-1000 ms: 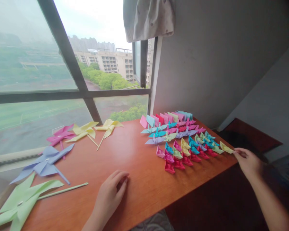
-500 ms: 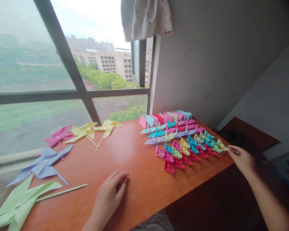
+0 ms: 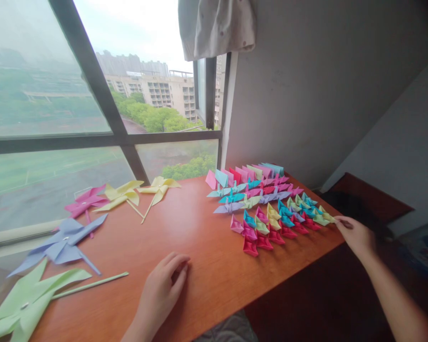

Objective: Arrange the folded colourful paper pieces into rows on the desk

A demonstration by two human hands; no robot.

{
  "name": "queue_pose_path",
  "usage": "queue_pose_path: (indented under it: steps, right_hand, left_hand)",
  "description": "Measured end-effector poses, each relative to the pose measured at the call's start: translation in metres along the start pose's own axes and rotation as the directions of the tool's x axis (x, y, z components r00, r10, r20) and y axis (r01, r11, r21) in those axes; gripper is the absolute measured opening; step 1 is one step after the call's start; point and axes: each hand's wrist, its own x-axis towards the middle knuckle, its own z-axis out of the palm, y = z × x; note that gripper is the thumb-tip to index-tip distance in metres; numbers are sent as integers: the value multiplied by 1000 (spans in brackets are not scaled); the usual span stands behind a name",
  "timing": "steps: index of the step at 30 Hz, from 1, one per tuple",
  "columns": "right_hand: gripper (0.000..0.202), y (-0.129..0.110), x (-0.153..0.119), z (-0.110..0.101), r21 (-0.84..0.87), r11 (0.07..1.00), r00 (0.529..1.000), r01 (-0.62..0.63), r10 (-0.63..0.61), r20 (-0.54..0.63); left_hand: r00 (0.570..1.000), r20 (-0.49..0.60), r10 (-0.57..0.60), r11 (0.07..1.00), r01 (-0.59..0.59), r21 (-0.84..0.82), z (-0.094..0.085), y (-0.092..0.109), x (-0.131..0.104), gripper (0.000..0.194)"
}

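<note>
My right hand (image 3: 355, 236) is at the table's right edge, its thumb and fingertips pinched on the tip of a yellow paper boat (image 3: 327, 215). That boat sits at the right end of several rows of folded boats in red, pink, blue and green, among them a red boat (image 3: 250, 247) at the near corner. Behind them stand rows of paper cranes, one of them a purple crane (image 3: 228, 207). My left hand (image 3: 166, 280) rests on the wooden table (image 3: 214, 294) with its fingers curled loosely and nothing visible in them.
At the left lie several paper pinwheels, including a green pinwheel (image 3: 24, 304), a blue pinwheel (image 3: 64, 241) and a yellow pinwheel (image 3: 160, 189). Folded paper pieces (image 3: 237, 176) line the back. A window (image 3: 92, 141) and a grey wall (image 3: 288, 95) border the table.
My right hand has shifted very slightly left and stays at the yellow paper boat. My left hand and the other paper pieces look the same.
</note>
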Motion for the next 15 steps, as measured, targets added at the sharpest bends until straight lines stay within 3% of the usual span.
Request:
queue_pose_path:
  steps: [9,12,15]
  right_hand:
    - [13,-1,1,-4,54,998,999,43,-41,-27]
    - [16,-11,-3,-7,39,996,991,79,-75,-110]
    - [25,-36,-18,-5,-11,982,954,189,-187,-235]
  left_hand:
    - [1000,-14,-2,1000,2,3,-2,3,1,21]
    - [1000,-16,0,1000,0,3,-1,2,1,21]
    - [1000,-8,-4,1000,4,13,0,2,1,19]
